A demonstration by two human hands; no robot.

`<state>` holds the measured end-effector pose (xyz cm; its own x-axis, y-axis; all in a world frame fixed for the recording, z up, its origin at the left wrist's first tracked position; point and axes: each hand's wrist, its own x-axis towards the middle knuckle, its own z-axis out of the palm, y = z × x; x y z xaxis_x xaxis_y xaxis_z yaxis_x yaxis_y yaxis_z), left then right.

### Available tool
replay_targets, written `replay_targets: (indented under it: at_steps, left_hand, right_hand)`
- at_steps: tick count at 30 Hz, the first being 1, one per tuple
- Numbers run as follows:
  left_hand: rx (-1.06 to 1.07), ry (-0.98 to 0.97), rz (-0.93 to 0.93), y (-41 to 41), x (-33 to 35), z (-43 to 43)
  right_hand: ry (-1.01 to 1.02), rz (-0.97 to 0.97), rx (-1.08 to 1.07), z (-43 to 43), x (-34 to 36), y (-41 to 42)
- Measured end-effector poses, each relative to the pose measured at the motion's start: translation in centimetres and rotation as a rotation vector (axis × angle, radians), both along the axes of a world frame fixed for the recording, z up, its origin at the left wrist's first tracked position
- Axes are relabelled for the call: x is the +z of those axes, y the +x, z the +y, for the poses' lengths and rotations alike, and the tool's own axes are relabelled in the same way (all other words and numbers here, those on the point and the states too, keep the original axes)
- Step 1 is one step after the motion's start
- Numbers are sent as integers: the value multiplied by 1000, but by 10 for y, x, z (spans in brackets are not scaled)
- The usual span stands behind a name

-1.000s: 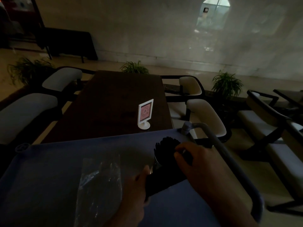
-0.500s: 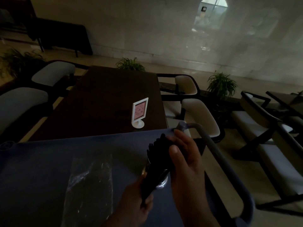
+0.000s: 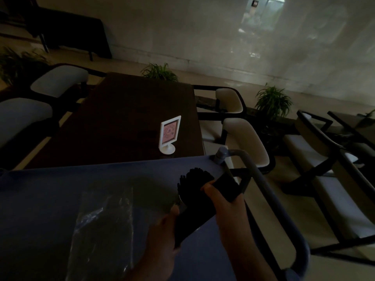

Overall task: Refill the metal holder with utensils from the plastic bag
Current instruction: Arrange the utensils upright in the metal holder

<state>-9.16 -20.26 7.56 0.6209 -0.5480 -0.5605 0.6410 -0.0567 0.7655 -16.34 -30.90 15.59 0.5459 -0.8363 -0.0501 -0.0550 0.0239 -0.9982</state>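
Observation:
A thick bundle of black utensils (image 3: 194, 179) lies tilted over the blue cart top (image 3: 60, 189), its fanned ends pointing away from me. My left hand (image 3: 162, 232) is closed around the bundle's near, lower end. My right hand (image 3: 221, 197) grips the upper right side, with a dark piece (image 3: 226, 186) under the thumb. Only a shiny bit of the metal holder's rim (image 3: 179, 199) shows between my hands; the rest is hidden in the dark. The clear plastic bag (image 3: 103, 230) lies flat on the cart, left of my hands.
The cart's grey push handle (image 3: 269, 199) curves along its right edge. Beyond the cart stands a dark wooden table (image 3: 125, 118) with a white sign stand (image 3: 169, 134). Pale chairs (image 3: 245, 138) flank the table, more chairs stand at the right, and potted plants stand behind.
My right hand has slid from the top of the bundle to its right side. The bundle has been raised and tilted, and the holder's rim shows less.

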Motion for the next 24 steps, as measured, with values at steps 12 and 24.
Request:
replay_targets:
  at_steps: [12, 24]
  left_hand:
    - [-142, 68, -182, 24, -19, -18]
    - [-4, 115, -462, 71, -53, -43]
  right_hand:
    - [122, -34, -183, -32, -26, -17]
    - [180, -46, -373, -57, -15, -7]
